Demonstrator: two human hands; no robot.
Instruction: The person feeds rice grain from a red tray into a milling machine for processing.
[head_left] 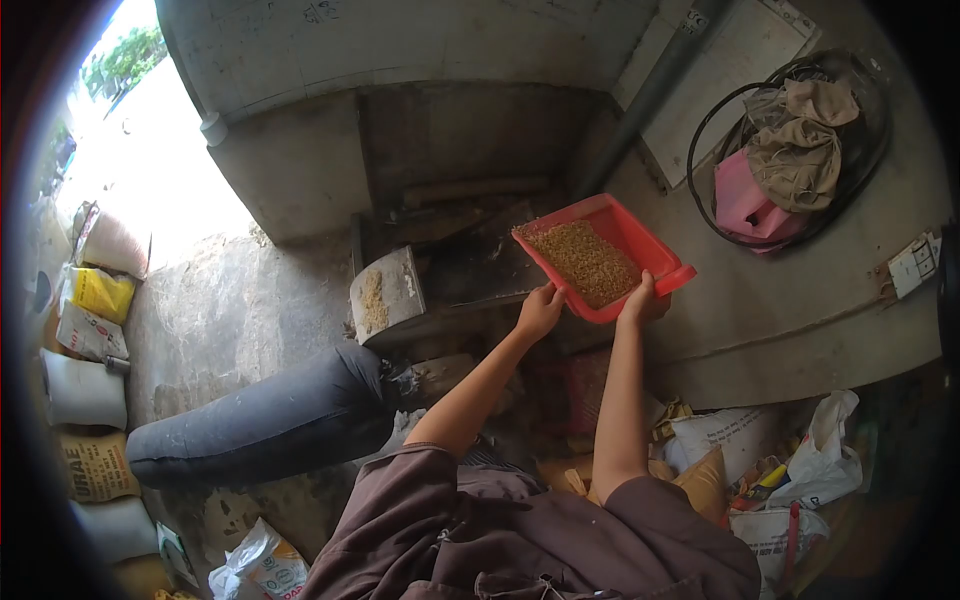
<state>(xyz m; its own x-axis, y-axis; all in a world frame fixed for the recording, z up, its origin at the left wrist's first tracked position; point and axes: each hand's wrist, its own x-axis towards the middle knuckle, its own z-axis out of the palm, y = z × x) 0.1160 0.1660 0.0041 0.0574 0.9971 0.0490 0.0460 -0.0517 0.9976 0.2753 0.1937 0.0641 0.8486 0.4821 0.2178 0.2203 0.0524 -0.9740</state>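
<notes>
A red plastic scoop-shaped tray [635, 240] with a layer of brownish grain [585, 262] in it is held out in front of me, slightly tilted. My left hand [541, 310] grips its near left edge, fingers mostly under the rim. On the near right side, my right hand [645, 300] is closed around the edge close to the tray's tab. Below and left of the tray sits a pale metal chute [390, 293] with some powdery meal on its surface.
A stuffed dark blue cloth tube [265, 418] stretches left from the machine. Filled sacks [88, 390] line the left wall. At upper right hang a coiled black cable [697, 165] and cloth bags [800, 150]. Plastic bags [815, 455] lie at lower right.
</notes>
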